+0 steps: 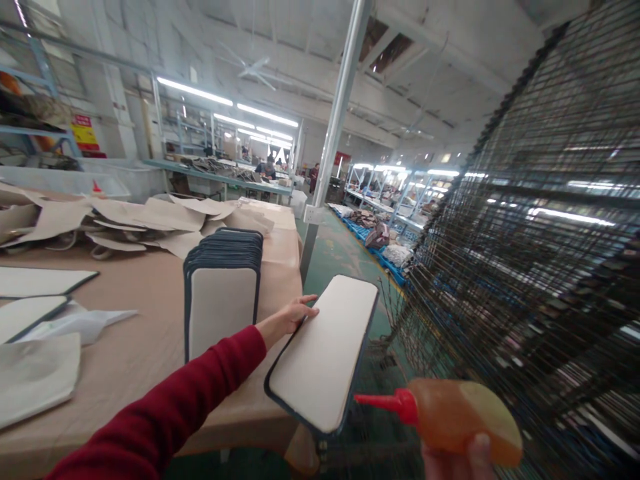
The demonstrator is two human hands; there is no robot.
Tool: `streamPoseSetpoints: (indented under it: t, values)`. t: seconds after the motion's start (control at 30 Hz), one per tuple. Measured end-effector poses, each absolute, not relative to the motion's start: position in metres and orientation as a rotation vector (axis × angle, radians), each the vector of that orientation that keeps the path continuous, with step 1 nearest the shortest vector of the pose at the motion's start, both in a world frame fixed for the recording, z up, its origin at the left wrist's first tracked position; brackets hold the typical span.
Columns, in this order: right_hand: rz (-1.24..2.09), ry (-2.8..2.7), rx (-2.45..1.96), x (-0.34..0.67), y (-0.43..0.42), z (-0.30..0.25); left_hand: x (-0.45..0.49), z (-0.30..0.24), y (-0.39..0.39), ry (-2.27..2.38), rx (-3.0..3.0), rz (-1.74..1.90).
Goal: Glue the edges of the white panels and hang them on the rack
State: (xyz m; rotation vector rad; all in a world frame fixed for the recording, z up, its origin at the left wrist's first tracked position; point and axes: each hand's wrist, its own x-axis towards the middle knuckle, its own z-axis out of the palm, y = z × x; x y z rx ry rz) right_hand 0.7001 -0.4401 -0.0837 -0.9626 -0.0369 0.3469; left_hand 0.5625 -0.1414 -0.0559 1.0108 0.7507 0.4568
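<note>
The left hand (290, 318) has its fingers closed on one long edge of a single white panel with dark edging (324, 353), one digit lying over the pale face; what sits underneath is hidden. This panel is tilted, just past the near right corner of the desk (135, 360), above the green floor (330, 257). One red sleeve (200, 393) covers the left arm.

The right hand (457, 460) has its fingers wrapped around one squeeze bottle (465, 417), which is amber with one red nozzle (387, 403). The nozzle points at the panel's lower right edge, just beside it; whether the tip touches cannot be told.

On the desk stands one stack of dark-edged panels (223, 303), too tightly packed to count, with one white face showing at the front. Two more white panels lie at the far left, an upper one (40, 281) and a lower one (25, 317), near one crumpled white sheet (85, 323) and one pale piece of material (40, 380). Behind is one heap of beige pieces (145, 217), uncounted. One metal post (335, 107) carries one socket box (314, 214). One wire rack (510, 233) fills the right side, blurred.
</note>
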Motion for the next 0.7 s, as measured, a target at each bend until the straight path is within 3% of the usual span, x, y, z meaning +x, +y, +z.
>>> streamPoseSetpoints:
  t: [0.23,0.53,0.7]
  values:
    - [0.070,-0.278,-0.846,0.707,-0.383,-0.039,0.558,-0.069,-0.174,0.682,1.116,0.462]
    - [0.078,-0.171,-0.886,0.719,-0.378,-0.054,0.551,-0.053,-0.191,0.580,1.170,0.436]
    - [0.014,-0.267,-1.122,0.715,-0.395,-0.095,0.552,-0.049,-0.193,0.416,1.227,0.421]
